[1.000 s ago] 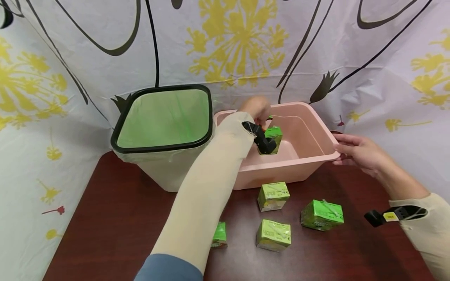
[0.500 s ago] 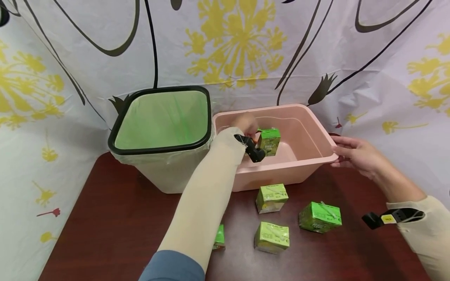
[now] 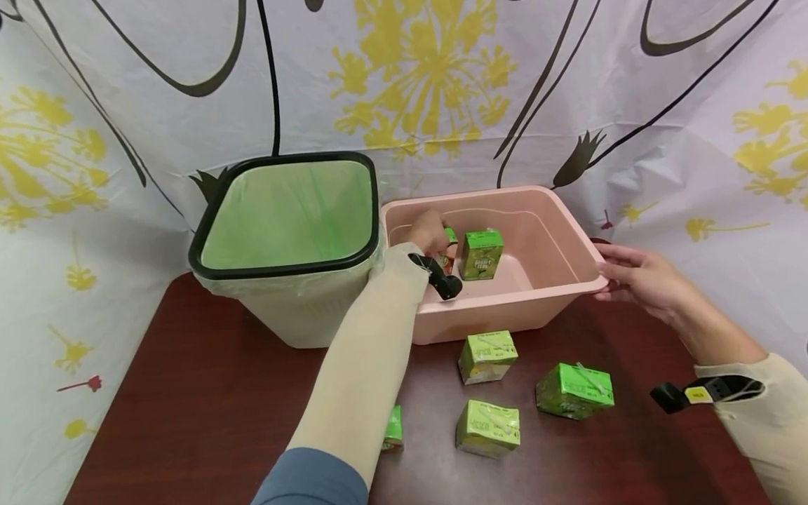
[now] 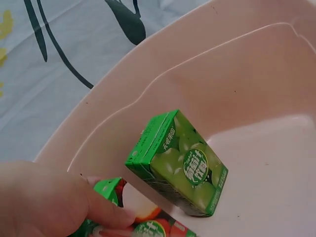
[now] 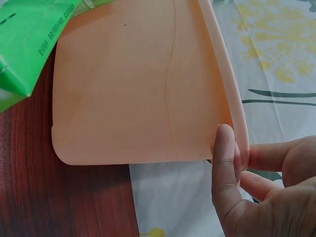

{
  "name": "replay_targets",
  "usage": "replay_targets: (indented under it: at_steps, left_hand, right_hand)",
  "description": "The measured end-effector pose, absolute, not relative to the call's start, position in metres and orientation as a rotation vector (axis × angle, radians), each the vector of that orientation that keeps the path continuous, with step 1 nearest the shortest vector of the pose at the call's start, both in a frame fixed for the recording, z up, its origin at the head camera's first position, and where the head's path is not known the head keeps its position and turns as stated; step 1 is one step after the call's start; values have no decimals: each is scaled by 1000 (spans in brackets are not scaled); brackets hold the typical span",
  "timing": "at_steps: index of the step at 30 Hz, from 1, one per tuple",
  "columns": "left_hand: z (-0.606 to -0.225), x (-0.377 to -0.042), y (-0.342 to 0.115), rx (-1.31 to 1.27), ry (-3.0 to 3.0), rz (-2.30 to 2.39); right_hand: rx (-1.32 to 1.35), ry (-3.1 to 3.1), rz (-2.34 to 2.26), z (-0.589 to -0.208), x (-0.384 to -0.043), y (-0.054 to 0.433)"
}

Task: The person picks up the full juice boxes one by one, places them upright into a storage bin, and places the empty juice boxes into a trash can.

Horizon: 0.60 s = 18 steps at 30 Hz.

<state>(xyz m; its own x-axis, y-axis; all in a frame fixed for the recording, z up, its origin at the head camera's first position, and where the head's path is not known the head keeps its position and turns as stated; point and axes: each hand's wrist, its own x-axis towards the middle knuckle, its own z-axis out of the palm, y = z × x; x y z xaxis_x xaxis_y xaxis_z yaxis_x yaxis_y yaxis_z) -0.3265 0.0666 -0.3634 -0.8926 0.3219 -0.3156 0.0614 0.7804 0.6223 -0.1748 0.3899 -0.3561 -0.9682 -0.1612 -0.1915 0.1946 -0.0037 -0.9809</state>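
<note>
In the head view, my left hand (image 3: 429, 231) reaches into the left part of a pink plastic tub (image 3: 549, 287). It grips a juice box (image 4: 148, 228) with red and green printing, seen low in the left wrist view; part of the box lies behind the fingers. Beside it inside the tub stands a green grape juice box (image 3: 482, 256), apart from the hand. My right hand (image 3: 650, 280) holds the tub's right end, thumb inside the rim and fingers outside, as the right wrist view shows.
On the dark red table (image 3: 208, 393) stand two pale green juice boxes (image 3: 486, 358) and a brighter green juice box (image 3: 574, 391). Another green box (image 3: 393, 428) is partly behind the left sleeve. A bin with a black rim (image 3: 284, 266) and clear liner stands left of the tub.
My left hand has moved left and lower inside the tub with the red and green juice box, leaving the grape juice box fully visible. The right hand stays on the rim.
</note>
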Motion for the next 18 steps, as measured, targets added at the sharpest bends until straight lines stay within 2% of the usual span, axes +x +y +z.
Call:
replay_targets:
  at_steps: [18]
  left_hand:
    - [-367,-325,64,510,2555,728]
  right_hand:
    - [48,2014,-2071,-356,-175,389]
